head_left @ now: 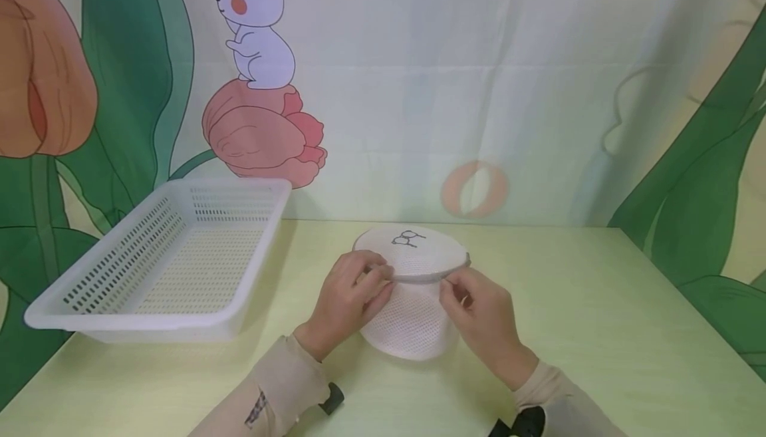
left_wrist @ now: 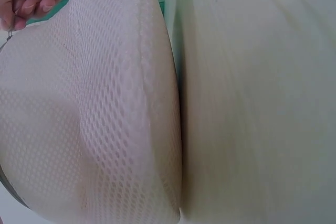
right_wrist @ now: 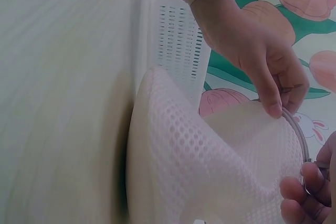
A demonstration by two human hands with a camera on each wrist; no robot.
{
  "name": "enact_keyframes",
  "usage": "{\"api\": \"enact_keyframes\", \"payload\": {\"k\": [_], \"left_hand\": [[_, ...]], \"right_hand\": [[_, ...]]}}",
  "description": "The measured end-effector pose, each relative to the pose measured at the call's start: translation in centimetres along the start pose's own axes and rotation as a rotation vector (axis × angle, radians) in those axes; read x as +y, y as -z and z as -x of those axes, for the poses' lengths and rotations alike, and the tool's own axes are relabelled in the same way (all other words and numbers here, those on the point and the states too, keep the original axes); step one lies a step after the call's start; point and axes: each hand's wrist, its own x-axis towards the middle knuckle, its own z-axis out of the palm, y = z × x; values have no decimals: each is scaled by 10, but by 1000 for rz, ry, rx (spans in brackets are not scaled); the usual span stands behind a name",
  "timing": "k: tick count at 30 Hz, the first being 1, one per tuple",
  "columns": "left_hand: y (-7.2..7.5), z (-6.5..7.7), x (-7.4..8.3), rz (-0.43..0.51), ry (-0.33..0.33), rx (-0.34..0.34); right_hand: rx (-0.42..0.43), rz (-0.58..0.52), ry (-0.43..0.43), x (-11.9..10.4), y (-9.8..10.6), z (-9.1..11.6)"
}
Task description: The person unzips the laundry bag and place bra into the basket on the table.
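Observation:
A white mesh laundry bag (head_left: 408, 324) stands on the table, its round top (head_left: 413, 256) marked with a dark line drawing. A grey zipper (right_wrist: 298, 128) runs round the top's edge. My left hand (head_left: 352, 289) pinches the bag's rim at the zipper on the left. On the right side, my right hand (head_left: 486, 317) pinches the small metal zipper pull (left_wrist: 9, 34), and its curled fingers show in the right wrist view. The mesh wall sags inward in both wrist views. The inside of the bag is hidden.
A white plastic basket (head_left: 254, 284) with slotted walls stands at the left of the pale yellow-green table (head_left: 598, 330). Behind the table hangs a cloth (head_left: 383, 118) printed with a rabbit and tulips.

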Motion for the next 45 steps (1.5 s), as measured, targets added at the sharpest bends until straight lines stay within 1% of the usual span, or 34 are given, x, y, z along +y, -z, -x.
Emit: {"api": "enact_keyframes", "payload": {"k": [7, 12, 22, 35, 45], "left_hand": [[1, -2, 3, 6, -16, -36], [0, -3, 4, 16, -24, -37], [1, -7, 11, 13, -16, -78], [-1, -9, 17, 13, -50, -52], [-2, -8, 19, 37, -47, -46]], "right_hand": [[5, -3, 14, -3, -3, 2], [10, -6, 23, -3, -5, 3], [4, -19, 38, -5, -5, 4], [-1, -9, 70, -12, -6, 4], [-39, -16, 50, -17, -6, 6]]}}
